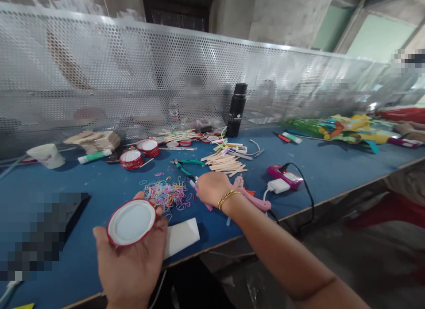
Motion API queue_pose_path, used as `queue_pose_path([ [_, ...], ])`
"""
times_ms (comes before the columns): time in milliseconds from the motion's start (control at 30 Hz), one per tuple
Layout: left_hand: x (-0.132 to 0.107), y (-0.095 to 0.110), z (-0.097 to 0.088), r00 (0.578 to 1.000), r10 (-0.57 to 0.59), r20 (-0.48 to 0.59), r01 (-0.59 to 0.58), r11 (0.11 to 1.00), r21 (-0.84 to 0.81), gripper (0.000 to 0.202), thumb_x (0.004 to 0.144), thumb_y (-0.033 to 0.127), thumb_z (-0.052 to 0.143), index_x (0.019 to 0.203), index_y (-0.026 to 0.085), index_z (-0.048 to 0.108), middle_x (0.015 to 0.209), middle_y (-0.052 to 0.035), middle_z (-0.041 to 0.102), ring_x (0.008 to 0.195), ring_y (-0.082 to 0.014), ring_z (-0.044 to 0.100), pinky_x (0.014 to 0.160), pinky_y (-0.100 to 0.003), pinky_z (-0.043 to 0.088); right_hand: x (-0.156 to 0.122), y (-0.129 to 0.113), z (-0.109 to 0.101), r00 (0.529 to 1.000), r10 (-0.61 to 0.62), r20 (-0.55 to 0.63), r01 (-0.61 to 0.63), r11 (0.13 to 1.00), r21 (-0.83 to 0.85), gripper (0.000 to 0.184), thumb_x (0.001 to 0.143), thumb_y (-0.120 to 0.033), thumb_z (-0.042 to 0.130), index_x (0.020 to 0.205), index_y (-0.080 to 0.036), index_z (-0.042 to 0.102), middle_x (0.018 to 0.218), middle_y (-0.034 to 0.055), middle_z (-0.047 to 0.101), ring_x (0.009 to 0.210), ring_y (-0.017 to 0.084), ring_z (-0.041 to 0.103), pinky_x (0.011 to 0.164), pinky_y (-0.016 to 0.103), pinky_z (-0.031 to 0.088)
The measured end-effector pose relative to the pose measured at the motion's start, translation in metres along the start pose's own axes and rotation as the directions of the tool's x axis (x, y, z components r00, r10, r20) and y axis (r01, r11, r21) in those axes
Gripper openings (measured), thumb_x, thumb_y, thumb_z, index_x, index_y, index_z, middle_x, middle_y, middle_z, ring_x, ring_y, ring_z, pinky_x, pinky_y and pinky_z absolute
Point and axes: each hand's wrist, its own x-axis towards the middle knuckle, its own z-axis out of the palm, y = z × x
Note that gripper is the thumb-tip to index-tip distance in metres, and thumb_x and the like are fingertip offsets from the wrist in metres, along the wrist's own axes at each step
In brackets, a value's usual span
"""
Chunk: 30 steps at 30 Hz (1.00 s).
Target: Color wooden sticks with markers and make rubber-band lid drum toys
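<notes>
My left hand (133,260) holds a round lid (131,222) with a red rim and white inside, palm up, above the near edge of the blue table (83,185). My right hand (212,188), with a gold bracelet at the wrist, is closed round a pink pen-like tool (206,205) whose tip points at a heap of small coloured rubber bands (168,195). A pink glue gun (253,197) lies just right of that hand. A white card (181,236) lies under the left hand's fingertips.
Green-handled pliers (186,165), a pile of wooden sticks (226,162), more red-rimmed lids (131,158), a black flask (236,110), a white cup (46,155) and a pink device with charger (284,176) lie on the table. A perforated metal screen (133,70) runs behind. Another person's hand (407,128) is far right.
</notes>
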Motion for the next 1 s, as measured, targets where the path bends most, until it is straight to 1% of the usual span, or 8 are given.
queue_pose_path([
  [200, -0.001, -0.001, 0.000, 0.999, 0.002, 0.035, -0.001, 1.000, -0.030, 0.077, 0.097, 0.072, 0.038, 0.142, 0.015, 0.064, 0.093, -0.0160, 0.077, 0.076, -0.0270, 0.073, 0.060, -0.035, 0.065, -0.005, 0.006, -0.013, 0.993, -0.025, -0.116, 0.026, 1.000, 0.004, 0.030, 0.096, -0.024, 0.057, 0.112, -0.015, 0.080, 0.115, 0.0206, 0.079, 0.114, 0.030, 0.074, 0.091, 0.034, 0.057],
  [333, -0.004, -0.002, 0.005, 1.000, -0.003, 0.003, 0.003, 0.998, -0.062, 0.075, 0.099, 0.069, 0.035, 0.142, 0.014, 0.064, 0.093, -0.0153, 0.076, 0.074, -0.0256, 0.072, 0.059, -0.033, 0.064, 0.002, 0.009, -0.014, 0.979, -0.105, -0.175, 0.108, 0.994, 0.011, 0.038, 0.096, -0.018, 0.052, 0.126, -0.026, 0.076, 0.127, 0.0120, 0.077, 0.121, 0.027, 0.071, 0.095, 0.034, 0.055],
  [400, -0.005, -0.003, 0.006, 1.000, -0.004, -0.008, 0.004, 0.998, -0.063, 0.076, 0.099, 0.070, 0.036, 0.142, 0.013, 0.063, 0.094, -0.0159, 0.076, 0.075, -0.0262, 0.072, 0.059, -0.034, 0.064, 0.008, 0.009, -0.010, 0.974, -0.156, -0.163, 0.160, 0.987, 0.016, 0.043, 0.097, -0.019, 0.052, 0.133, -0.034, 0.071, 0.135, 0.0057, 0.075, 0.126, 0.024, 0.069, 0.098, 0.032, 0.054],
  [467, -0.006, -0.003, 0.004, 1.000, -0.001, -0.007, 0.001, 0.998, -0.061, 0.079, 0.097, 0.072, 0.037, 0.142, 0.013, 0.063, 0.093, -0.0168, 0.076, 0.075, -0.0269, 0.072, 0.059, -0.034, 0.064, 0.013, 0.007, -0.004, 0.975, -0.181, -0.129, 0.185, 0.983, 0.019, 0.044, 0.097, -0.020, 0.054, 0.134, -0.037, 0.071, 0.137, 0.0023, 0.073, 0.128, 0.022, 0.068, 0.100, 0.031, 0.053],
  [600, -0.005, -0.003, 0.001, 1.000, 0.008, 0.029, -0.007, 0.999, -0.053, 0.079, 0.097, 0.073, 0.037, 0.141, 0.013, 0.064, 0.092, -0.0176, 0.076, 0.075, -0.0264, 0.072, 0.058, -0.033, 0.063, 0.018, 0.009, 0.003, 0.985, -0.150, -0.086, 0.151, 0.988, 0.010, 0.040, 0.094, -0.017, 0.059, 0.128, -0.030, 0.076, 0.133, 0.0071, 0.075, 0.125, 0.025, 0.069, 0.100, 0.032, 0.054],
  [733, -0.007, -0.003, 0.003, 0.999, 0.019, 0.033, -0.017, 0.998, -0.053, 0.078, 0.098, 0.072, 0.036, 0.139, 0.013, 0.065, 0.091, -0.0172, 0.075, 0.074, -0.0260, 0.070, 0.057, -0.033, 0.062, 0.018, 0.012, 0.003, 0.984, -0.131, -0.119, 0.133, 0.991, 0.009, 0.036, 0.094, -0.019, 0.058, 0.124, -0.024, 0.077, 0.128, 0.0122, 0.077, 0.122, 0.028, 0.070, 0.098, 0.035, 0.054],
  [867, -0.009, -0.003, 0.006, 1.000, 0.017, 0.014, -0.016, 0.998, -0.064, 0.076, 0.099, 0.071, 0.037, 0.137, 0.013, 0.067, 0.093, -0.0159, 0.074, 0.075, -0.0247, 0.069, 0.058, -0.032, 0.062, 0.019, 0.010, 0.004, 0.966, -0.192, -0.172, 0.200, 0.980, 0.026, 0.031, 0.096, -0.023, 0.058, 0.119, -0.027, 0.078, 0.125, 0.0086, 0.078, 0.120, 0.025, 0.070, 0.097, 0.032, 0.052],
  [1000, -0.008, -0.005, 0.002, 0.999, 0.024, 0.045, -0.021, 0.997, -0.077, 0.072, 0.099, 0.070, 0.039, 0.134, 0.014, 0.069, 0.094, -0.0163, 0.075, 0.076, -0.0248, 0.070, 0.059, -0.032, 0.062, 0.021, 0.010, 0.008, 0.948, -0.275, -0.161, 0.284, 0.958, 0.034, 0.024, 0.090, -0.018, 0.062, 0.104, -0.025, 0.081, 0.115, 0.0062, 0.080, 0.112, 0.023, 0.071, 0.091, 0.028, 0.049],
])
